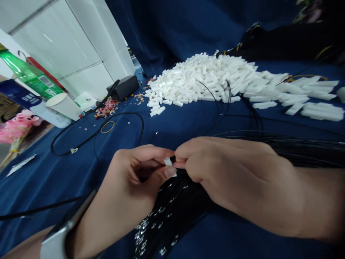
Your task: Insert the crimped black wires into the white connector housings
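My left hand (132, 176) and my right hand (223, 172) meet low in the middle of the view. Between the left thumb and fingers is a small white plastic connector housing (168, 162). My right fingers pinch the end of a black wire (172, 158) right at that housing, and the fingertips partly hide it. Below the hands spreads a bundle of black wires (172, 205) with small metal terminals on their ends. Farther up lies a large heap of white connector housings (199, 79), with longer white pieces (320, 111) to its right.
Blue cloth (54, 180) covers the work surface, with a black cable loop (97, 136) and a rubber band on it. At the left stand a green bottle (32, 73), a paper cup (63, 106) and a black power adapter (124, 87), near coloured scraps (106, 108). White tiles rise behind.
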`<move>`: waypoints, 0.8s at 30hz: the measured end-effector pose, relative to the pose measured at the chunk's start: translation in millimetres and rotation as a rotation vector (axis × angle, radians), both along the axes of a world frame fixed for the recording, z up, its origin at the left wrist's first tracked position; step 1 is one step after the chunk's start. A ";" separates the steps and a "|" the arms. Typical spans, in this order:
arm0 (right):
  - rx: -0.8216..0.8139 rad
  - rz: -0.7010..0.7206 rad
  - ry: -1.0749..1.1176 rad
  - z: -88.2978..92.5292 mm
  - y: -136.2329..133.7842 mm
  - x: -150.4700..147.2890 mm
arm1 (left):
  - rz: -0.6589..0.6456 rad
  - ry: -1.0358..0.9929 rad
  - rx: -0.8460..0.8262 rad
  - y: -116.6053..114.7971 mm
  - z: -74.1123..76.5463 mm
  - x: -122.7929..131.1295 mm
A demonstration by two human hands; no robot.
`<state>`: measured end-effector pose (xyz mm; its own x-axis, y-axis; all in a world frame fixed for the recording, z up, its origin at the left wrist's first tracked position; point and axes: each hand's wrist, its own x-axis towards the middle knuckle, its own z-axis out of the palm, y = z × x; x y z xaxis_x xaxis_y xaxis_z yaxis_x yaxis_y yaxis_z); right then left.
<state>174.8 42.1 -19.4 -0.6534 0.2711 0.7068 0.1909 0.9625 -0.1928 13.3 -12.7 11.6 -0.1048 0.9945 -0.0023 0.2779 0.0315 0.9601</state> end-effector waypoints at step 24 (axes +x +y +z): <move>-0.315 -0.112 -0.101 9.9 8.8 -5.5 | -0.047 -0.149 -0.149 3.2 -10.2 -21.1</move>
<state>169.3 51.0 -9.4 -0.6698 0.5394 0.5103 0.3252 0.8309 -0.4515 -7.8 -9.5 1.5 -0.0455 0.9858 -0.1619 0.1382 0.1667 0.9763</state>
